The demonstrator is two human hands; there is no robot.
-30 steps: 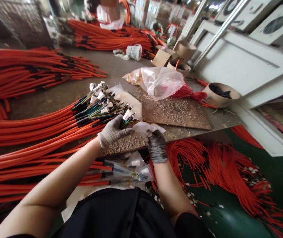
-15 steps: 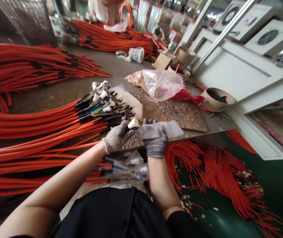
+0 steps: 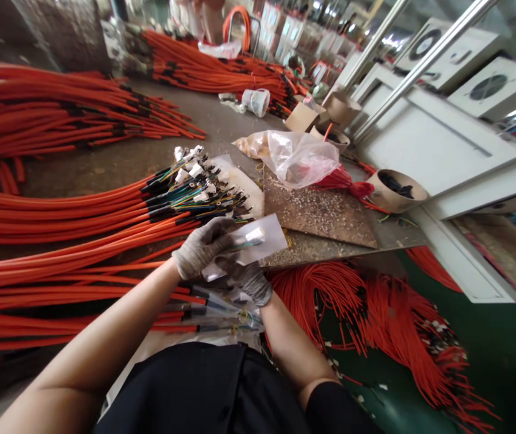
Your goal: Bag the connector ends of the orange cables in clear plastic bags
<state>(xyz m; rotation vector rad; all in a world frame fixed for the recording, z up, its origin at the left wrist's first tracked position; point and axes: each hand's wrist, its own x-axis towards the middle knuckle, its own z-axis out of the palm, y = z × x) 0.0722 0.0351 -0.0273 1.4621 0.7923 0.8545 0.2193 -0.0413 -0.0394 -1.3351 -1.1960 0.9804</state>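
Sleeve: a clear plastic sleeve [image 3: 262,240] was held tilted between both hands, above the worktable's [image 3: 104,175] front edge.

Connector: a white wire connector [image 3: 254,235] with thin green leads [image 3: 242,246] appeared to lie inside the sleeve, just beyond the left fingertips.

Hands: the grey-gloved left hand [image 3: 201,248] lay over the sleeve's near end, and the gloved right hand [image 3: 244,278] gripped it from below. The two hands were together, touching, and clamped on the sleeve.

Hidden: the right fingers were partly covered by the sleeve, and the leads' far ends were hard to make out through the plastic.

Change: the connector had been outside the sleeve, pinched at the left hand; the sleeve had swung up from its flat position.

Around: a bundle of orange sheathed cables [image 3: 77,217] with white connectors [image 3: 195,172] lay just beyond the left hand, and bagged harnesses [image 3: 224,307] lay beneath the wrists.
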